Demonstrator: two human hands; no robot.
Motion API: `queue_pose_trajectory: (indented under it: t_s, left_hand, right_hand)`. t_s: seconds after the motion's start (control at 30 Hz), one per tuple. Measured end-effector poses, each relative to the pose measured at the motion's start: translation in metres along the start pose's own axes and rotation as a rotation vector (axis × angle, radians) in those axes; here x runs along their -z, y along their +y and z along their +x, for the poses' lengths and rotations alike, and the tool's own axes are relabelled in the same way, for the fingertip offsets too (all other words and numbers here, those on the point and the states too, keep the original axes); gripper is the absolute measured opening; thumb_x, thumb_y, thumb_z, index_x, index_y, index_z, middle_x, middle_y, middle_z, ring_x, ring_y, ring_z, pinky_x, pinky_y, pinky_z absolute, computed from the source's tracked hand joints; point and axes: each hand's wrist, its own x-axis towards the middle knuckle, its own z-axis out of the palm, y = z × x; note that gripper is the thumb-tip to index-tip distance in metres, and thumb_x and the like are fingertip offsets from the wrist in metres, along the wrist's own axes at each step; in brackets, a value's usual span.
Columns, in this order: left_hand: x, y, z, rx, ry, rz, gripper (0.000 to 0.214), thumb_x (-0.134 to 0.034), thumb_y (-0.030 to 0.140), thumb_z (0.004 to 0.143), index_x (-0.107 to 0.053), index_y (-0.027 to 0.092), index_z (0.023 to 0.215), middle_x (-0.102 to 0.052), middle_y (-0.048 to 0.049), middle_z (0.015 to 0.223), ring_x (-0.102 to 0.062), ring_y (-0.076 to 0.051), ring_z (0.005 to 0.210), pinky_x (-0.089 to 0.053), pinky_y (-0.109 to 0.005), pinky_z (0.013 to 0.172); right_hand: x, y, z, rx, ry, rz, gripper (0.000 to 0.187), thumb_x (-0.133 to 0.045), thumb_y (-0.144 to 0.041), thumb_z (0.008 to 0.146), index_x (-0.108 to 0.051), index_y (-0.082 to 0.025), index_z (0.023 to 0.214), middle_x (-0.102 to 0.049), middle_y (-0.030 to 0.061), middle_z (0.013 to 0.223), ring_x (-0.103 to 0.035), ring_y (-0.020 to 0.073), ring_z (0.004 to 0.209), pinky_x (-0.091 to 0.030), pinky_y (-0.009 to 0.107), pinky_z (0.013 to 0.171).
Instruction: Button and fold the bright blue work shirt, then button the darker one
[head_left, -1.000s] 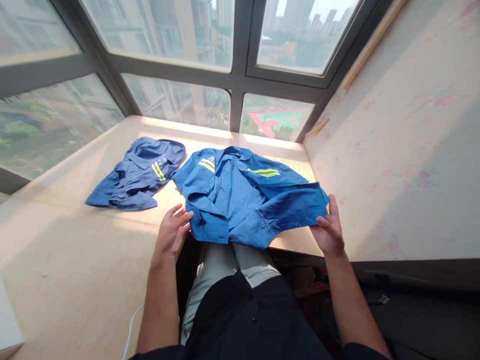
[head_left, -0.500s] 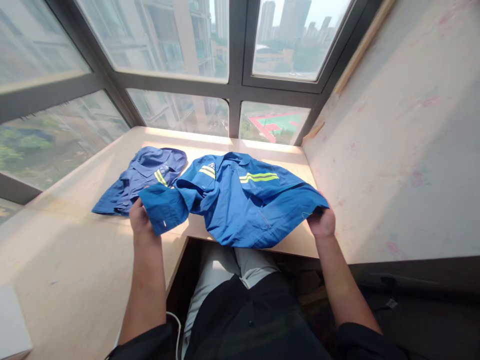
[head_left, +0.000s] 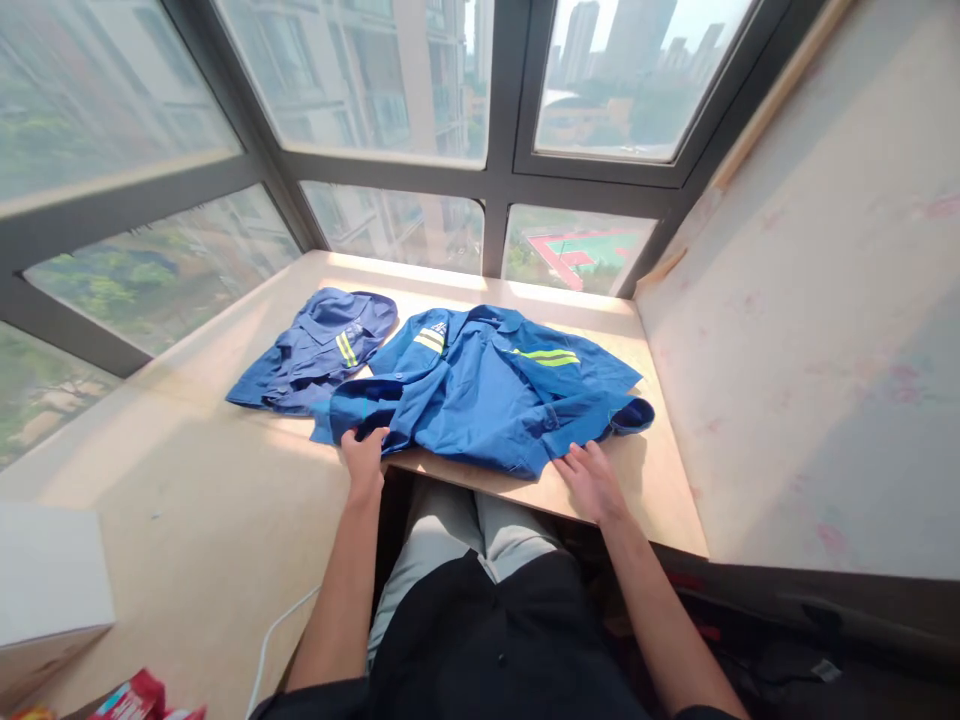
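A blue work jacket (head_left: 480,400) with yellow-green reflective stripes lies spread on the wooden ledge, collar toward the window. Its left-hand sleeve is bunched at the front, and the right-hand sleeve is folded across, its cuff opening facing right. My left hand (head_left: 364,462) grips cloth at the front edge near the bunched sleeve, thumb and fingers closed on it. At the front right edge, my right hand (head_left: 594,482) touches the folded sleeve with its fingers stretched out. A darker blue folded garment (head_left: 315,350), also striped, lies at the left, close beside the jacket.
The wooden ledge (head_left: 202,480) runs along the windows and turns toward me on the left. A white box (head_left: 52,570), a red packet (head_left: 142,697) and a white cable (head_left: 270,640) are at lower left. A patterned wall (head_left: 810,400) bounds the right side.
Both hands have moved inward from the outstretched sleeves to the jacket's front edge. The sleeves now lie lower and drawn in on the ledge. The view has shifted left.
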Motion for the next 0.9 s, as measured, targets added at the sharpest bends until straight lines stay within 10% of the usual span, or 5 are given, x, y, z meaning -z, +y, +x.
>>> queue_pose_trajectory:
  t_s: [0.23,0.43,0.63,0.9]
  left_hand:
    - [0.027,-0.027,-0.007,0.052,0.201,-0.006,0.046,-0.074,0.031,0.06,-0.048,0.017,0.096,-0.052,0.0039,0.079,-0.048,-0.005,0.054,-0.035,-0.016,0.044]
    - [0.042,-0.013,-0.005,0.171,-0.195,0.124,0.048,-0.078,0.051,0.047,-0.048,0.018,0.065,-0.045,0.0065,0.049,-0.033,-0.003,0.037,-0.016,-0.015,0.034]
    - [0.031,0.033,-0.034,0.111,-0.255,0.04,0.045,-0.078,0.048,0.049,-0.045,0.021,0.061,-0.041,0.0084,0.042,-0.037,-0.006,0.035,-0.023,-0.016,0.032]
    - [0.017,0.074,-0.07,-0.001,-0.355,-0.386,0.035,-0.077,0.038,0.065,-0.066,0.015,0.09,-0.068,-0.0022,0.077,-0.066,-0.017,0.071,-0.058,-0.028,0.066]
  right_hand:
    - [0.007,0.009,0.001,-0.195,-0.019,-0.184,0.039,-0.086,-0.04,0.064,-0.06,-0.017,0.082,-0.066,0.0019,0.08,-0.057,0.0068,0.059,-0.043,0.017,0.045]
    - [0.007,-0.01,0.029,-0.181,0.065,-0.189,0.03,-0.082,-0.035,0.064,-0.064,-0.015,0.078,-0.058,-0.0006,0.063,-0.05,0.0052,0.05,-0.039,0.016,0.042]
    - [-0.001,-0.024,0.039,-0.162,0.029,-0.401,0.035,-0.075,-0.041,0.067,-0.067,-0.016,0.089,-0.065,0.0031,0.075,-0.058,0.0092,0.059,-0.043,0.018,0.047]
    - [0.028,0.008,0.038,0.412,-0.221,-1.245,0.044,-0.055,-0.023,0.079,-0.068,-0.023,0.121,-0.062,0.0071,0.097,-0.058,0.0168,0.079,-0.05,0.035,0.08]
